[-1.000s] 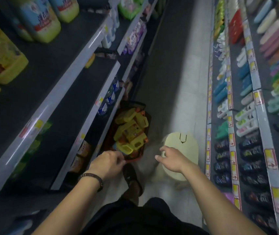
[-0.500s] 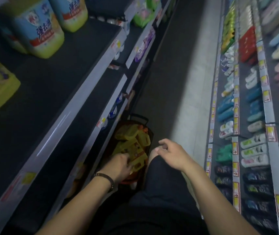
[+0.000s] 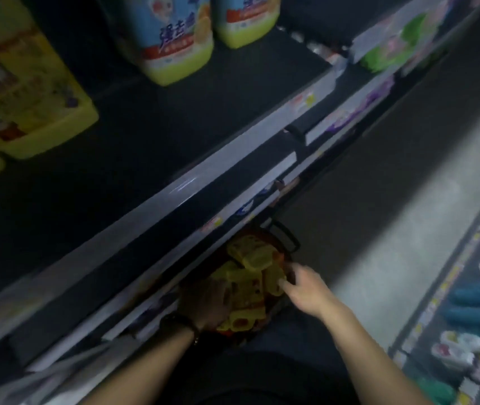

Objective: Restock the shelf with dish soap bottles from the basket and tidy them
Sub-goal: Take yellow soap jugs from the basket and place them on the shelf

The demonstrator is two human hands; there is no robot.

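Note:
A dark basket (image 3: 287, 239) stands on the floor against the lowest shelf, filled with several yellow dish soap bottles (image 3: 252, 254). My left hand (image 3: 205, 304), with a dark wristband, lies in shadow on the bottles at the basket's near left; blur hides its fingers. My right hand (image 3: 304, 285) reaches in from the right, and its outstretched fingertips touch the end of a yellow bottle (image 3: 272, 277). Above, the wide dark shelf (image 3: 174, 133) holds large yellow bottles with blue labels (image 3: 174, 39) at the back and a yellow jug (image 3: 25, 97) at the left.
Grey shelf edges with price tags (image 3: 233, 159) run diagonally above the basket. The grey aisle floor (image 3: 393, 229) lies to the right. The opposite shelving (image 3: 472, 305) carries teal and white bottles. My dark-trousered leg (image 3: 262, 375) is at the bottom.
The view swung left and down towards the shelf. My right hand moved from above my knee into the basket and reached a bottle. My left hand stayed on the bottles.

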